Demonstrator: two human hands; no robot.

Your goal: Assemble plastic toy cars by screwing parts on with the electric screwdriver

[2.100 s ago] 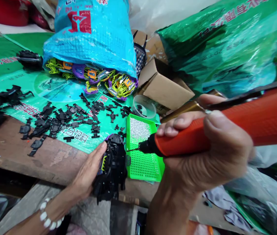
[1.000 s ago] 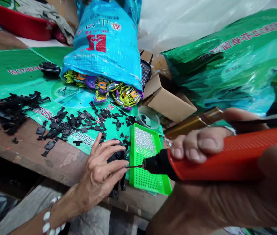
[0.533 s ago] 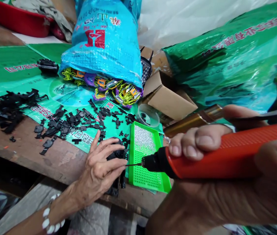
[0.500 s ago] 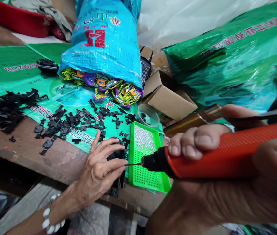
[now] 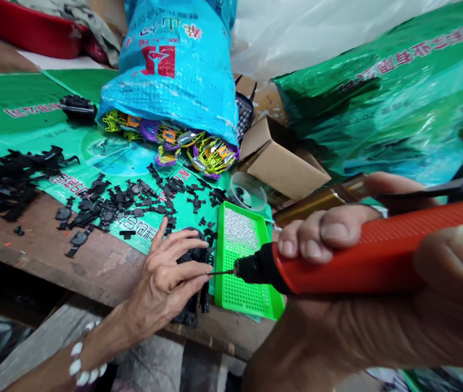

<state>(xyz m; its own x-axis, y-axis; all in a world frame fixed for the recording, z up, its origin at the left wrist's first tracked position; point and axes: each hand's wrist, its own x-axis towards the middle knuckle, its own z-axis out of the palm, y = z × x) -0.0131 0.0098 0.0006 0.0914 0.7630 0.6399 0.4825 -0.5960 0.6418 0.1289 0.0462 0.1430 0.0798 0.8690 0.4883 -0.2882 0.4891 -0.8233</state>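
1. R hand (image 5: 362, 321) grips a red driver (image 5: 337, 267), fingers wrapped round the body, thumb on the near side; the driver's thin bit (image 5: 222, 272) points left.
2. L hand (image 5: 162, 277) is over a black assembly (image 5: 193, 305), thumb & forefinger tips tog. at the bit's end (can't tell if they pinch the bit or sth. tiny), other fingers spread.
3. Black assembly = at the near edge of the brown table (image 5: 113, 272), just left of the tray, mostly hidden under L hand.
4. Green tray (image 5: 248, 302), w/ holes in its floor, sits btwn the assembly & R hand; silver screws (image 5: 240, 228) heaped at its far end.
5. Loose black pcs (image 5: 119, 204) lie scattered on a green sheet (image 5: 104, 155), some on bare wood; bigger black pile (image 5: 8, 177) far left.
6. Behind: blue bag (image 5: 170, 71), yellow/purple/orange shells (image 5: 215, 155) at its mouth; open cardboard box (image 5: 288, 163) to the right, clear tub (image 5: 251, 198) in front of it.
7. White bead bracelet (image 5: 75, 366) on L wrist.
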